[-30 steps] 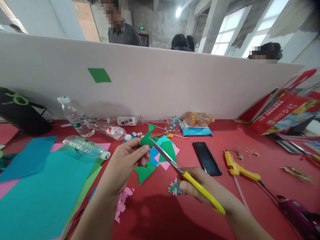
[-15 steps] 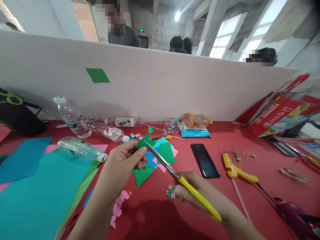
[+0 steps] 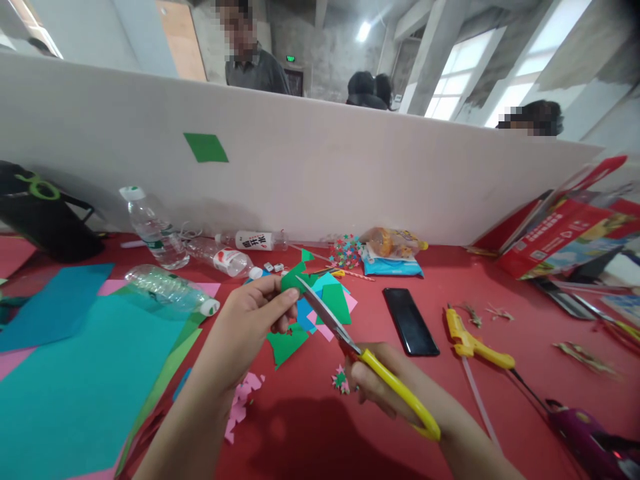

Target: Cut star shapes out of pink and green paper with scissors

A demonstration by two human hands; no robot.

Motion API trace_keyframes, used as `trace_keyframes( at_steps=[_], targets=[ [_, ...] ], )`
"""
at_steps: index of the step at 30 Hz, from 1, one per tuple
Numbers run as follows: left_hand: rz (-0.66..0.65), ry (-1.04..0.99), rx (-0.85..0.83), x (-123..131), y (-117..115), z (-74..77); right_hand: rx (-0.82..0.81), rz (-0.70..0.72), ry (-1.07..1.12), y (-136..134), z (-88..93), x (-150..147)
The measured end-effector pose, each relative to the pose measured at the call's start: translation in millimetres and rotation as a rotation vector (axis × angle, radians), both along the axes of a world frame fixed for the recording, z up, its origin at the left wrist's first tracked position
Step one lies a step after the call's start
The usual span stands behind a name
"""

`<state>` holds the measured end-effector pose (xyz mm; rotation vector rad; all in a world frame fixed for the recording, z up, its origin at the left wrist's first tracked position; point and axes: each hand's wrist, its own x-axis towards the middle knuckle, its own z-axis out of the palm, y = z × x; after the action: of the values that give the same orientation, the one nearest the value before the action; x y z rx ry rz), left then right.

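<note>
My left hand (image 3: 257, 313) pinches a small piece of green paper (image 3: 294, 279) between thumb and fingers. Yellow-handled scissors (image 3: 395, 387) are gripped in my right hand (image 3: 380, 377), their blades pointing up and left to the green paper, tips at its edge. Beneath and beyond the blades lie blue, pink and green paper scraps (image 3: 334, 303). Another green scrap (image 3: 287, 343) lies below my left fingers. Small pink and green paper stars (image 3: 341, 380) sit just left of my right hand. Pink offcuts (image 3: 240, 403) lie beside my left forearm.
Plastic bottles (image 3: 167, 290) and coloured sheets (image 3: 95, 373) cover the left of the red table. A black phone (image 3: 411, 321), a yellow glue gun (image 3: 475, 343) and a red box (image 3: 565, 230) are to the right. A white partition (image 3: 320, 167) stands behind; people are beyond it.
The view has shifted slightly, so the background sits a little further right. My hands keep nearly the same pose, with the scissor blades still at the green paper.
</note>
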<state>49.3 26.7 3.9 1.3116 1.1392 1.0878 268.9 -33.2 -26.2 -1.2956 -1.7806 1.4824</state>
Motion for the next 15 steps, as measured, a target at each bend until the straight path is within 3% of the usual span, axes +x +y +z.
trace_keyframes(
  at_steps=[5, 15],
  targets=[
    [0.033, 0.034, 0.013, 1, -2, 6.7, 0.006, 0.047, -0.021, 3, 1.4, 1],
    [0.026, -0.046, -0.060, -2, 1, -0.4, -0.016, 0.023, 0.014, 1, -8.9, 5]
  ],
)
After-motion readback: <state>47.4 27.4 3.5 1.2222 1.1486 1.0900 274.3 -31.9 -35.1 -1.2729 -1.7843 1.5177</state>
